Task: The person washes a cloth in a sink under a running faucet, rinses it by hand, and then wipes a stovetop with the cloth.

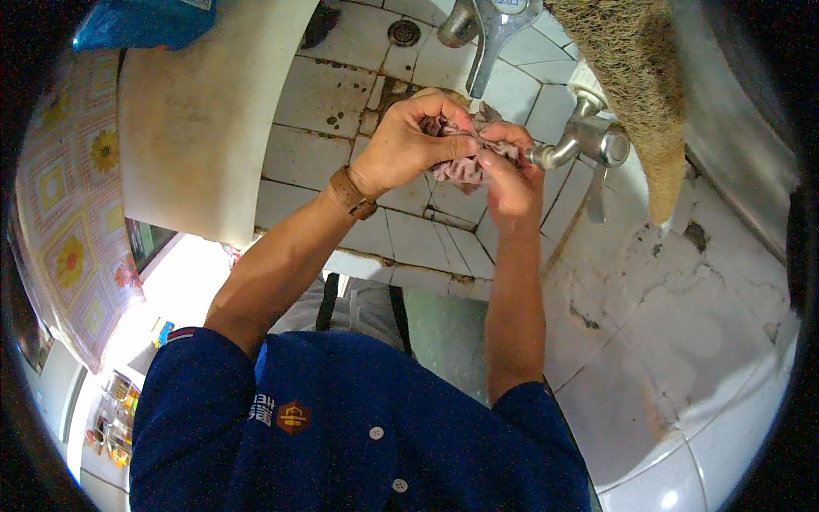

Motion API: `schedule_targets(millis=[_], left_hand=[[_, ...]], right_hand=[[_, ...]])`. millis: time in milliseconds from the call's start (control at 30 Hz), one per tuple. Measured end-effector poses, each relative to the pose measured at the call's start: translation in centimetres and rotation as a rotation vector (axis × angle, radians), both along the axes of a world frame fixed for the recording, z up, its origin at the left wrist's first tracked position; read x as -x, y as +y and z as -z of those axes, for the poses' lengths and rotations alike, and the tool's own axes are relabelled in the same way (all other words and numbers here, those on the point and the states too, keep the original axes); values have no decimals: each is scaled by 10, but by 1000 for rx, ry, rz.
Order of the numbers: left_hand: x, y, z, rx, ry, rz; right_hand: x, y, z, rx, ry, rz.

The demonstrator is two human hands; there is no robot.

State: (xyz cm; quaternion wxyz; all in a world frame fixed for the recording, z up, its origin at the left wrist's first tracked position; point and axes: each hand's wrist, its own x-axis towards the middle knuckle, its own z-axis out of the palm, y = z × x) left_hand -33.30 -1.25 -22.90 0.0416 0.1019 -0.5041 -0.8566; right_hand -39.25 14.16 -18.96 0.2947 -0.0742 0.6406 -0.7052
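A crumpled pinkish cloth (462, 171) is bunched between my two hands over a white-tiled basin (307, 150). My left hand (419, 137), with a brown-strapped watch (350, 192) on its wrist, pinches the cloth from the left with thumb and fingers. From the right, my right hand (513, 182) grips the same cloth, its thumb close to the left thumb. Right beside the right fingers is the spout of a metal tap (598, 141); whether they touch, I cannot tell. Parts of the cloth are hidden under the fingers.
A second metal tap (496, 38) juts in above the hands, near a round floor drain (404, 33). At right hangs a tapering brown fibrous thing (640, 96) over a stained tiled ledge (640, 333). Left are a pale board (192, 128), a flowered tablecloth (83, 192) and blue plastic (150, 22).
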Motion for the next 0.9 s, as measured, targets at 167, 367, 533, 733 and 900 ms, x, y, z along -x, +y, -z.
schedule_targets(millis=[167, 367, 533, 733, 900], left_hand=[[1, -4, -1, 62, 36, 77], [1, -10, -5, 389, 19, 188], [9, 0, 6, 871, 88, 271], [23, -1, 5, 531, -159, 207], [22, -5, 17, 297, -122, 335]], right_hand=[[-1, 1, 2, 75, -71, 41], [5, -6, 6, 437, -501, 558], [9, -1, 14, 657, -642, 393], [5, 21, 49, -79, -183, 464], [4, 19, 55, 48, -108, 190]])
